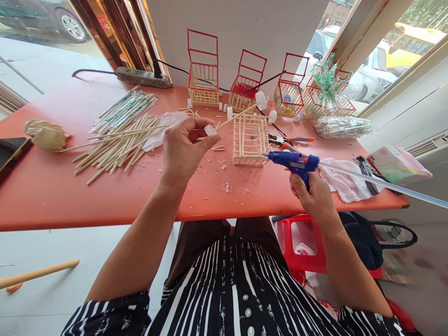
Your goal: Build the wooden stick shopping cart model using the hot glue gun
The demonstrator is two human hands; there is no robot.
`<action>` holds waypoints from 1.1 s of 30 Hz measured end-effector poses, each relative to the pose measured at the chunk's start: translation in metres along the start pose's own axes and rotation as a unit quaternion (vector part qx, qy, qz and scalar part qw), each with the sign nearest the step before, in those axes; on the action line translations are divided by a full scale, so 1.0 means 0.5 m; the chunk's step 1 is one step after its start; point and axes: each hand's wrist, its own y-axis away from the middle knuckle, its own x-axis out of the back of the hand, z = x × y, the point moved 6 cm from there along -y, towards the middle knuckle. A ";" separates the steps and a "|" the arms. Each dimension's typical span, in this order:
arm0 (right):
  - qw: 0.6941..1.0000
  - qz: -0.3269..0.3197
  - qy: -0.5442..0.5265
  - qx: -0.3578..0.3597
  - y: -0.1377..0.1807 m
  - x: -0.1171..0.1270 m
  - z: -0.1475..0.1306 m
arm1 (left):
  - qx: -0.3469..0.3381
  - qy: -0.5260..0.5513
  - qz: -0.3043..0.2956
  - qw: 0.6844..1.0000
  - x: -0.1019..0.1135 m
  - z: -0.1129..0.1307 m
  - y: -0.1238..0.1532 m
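Observation:
Between the thumb and fingers of my left hand point(184, 149) is a thin wooden stick point(237, 116) with a white bottle cap at each end. The near cap point(210, 130) sits at my fingertips; the far one point(261, 100) points up and right. My right hand point(315, 192) grips a blue hot glue gun point(296, 161) by its handle, nozzle facing left. A long clear glue stick point(381, 181) trails from its back. Just beyond the nozzle stands a small cage-like frame of wooden sticks point(250, 163), with white caps along its far side.
Loose sticks point(115, 144) and wrapped sticks point(124, 109) lie at left. Several red-trimmed stick carts point(205, 95) line the wall. Pliers point(292, 139), a wrapped bundle point(343, 127) and a cloth point(345, 179) lie at right. Scraps dot the orange table point(147, 200); a power strip point(143, 77) sits behind.

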 end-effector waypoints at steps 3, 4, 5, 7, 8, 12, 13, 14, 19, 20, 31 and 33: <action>1.000 0.004 -0.004 0.001 -0.003 -0.001 -0.003 | 0.000 -0.003 0.001 1.000 0.000 0.001 0.000; 1.000 0.004 -0.005 0.003 -0.005 -0.001 -0.003 | 0.000 -0.006 0.002 1.000 0.001 0.001 0.001; 1.000 0.005 -0.006 0.006 -0.006 -0.002 -0.004 | -0.001 -0.008 0.003 1.000 0.001 0.002 0.001; 1.000 0.007 -0.003 0.009 -0.008 -0.002 -0.002 | -0.001 -0.010 0.002 1.000 0.001 0.003 0.001; 1.000 0.008 0.000 0.009 -0.009 -0.002 0.000 | -0.001 -0.011 0.000 1.000 0.001 0.003 0.001; 1.000 0.018 0.008 0.002 -0.008 0.005 0.011 | -0.003 -0.014 -0.005 1.000 0.001 0.003 0.001; 1.000 0.019 0.010 0.000 -0.006 0.007 0.013 | -0.004 -0.014 -0.005 1.000 0.001 0.003 0.001; 1.000 0.021 0.012 -0.002 -0.004 0.009 0.015 | -0.004 -0.013 -0.004 1.000 0.001 0.003 0.000; 1.000 0.021 0.016 -0.008 0.011 0.015 0.019 | -0.008 -0.004 0.001 1.000 0.002 0.000 0.000; 1.000 0.019 0.017 -0.008 0.013 0.015 0.019 | -0.009 -0.002 0.000 1.000 0.002 -0.002 0.000; 0.997 0.004 -0.064 0.031 0.012 0.001 -0.007 | -0.008 0.004 0.001 1.000 0.001 -0.001 0.000; 0.996 0.005 -0.071 0.057 0.010 -0.006 -0.019 | -0.002 0.006 0.004 1.000 0.002 0.001 -0.001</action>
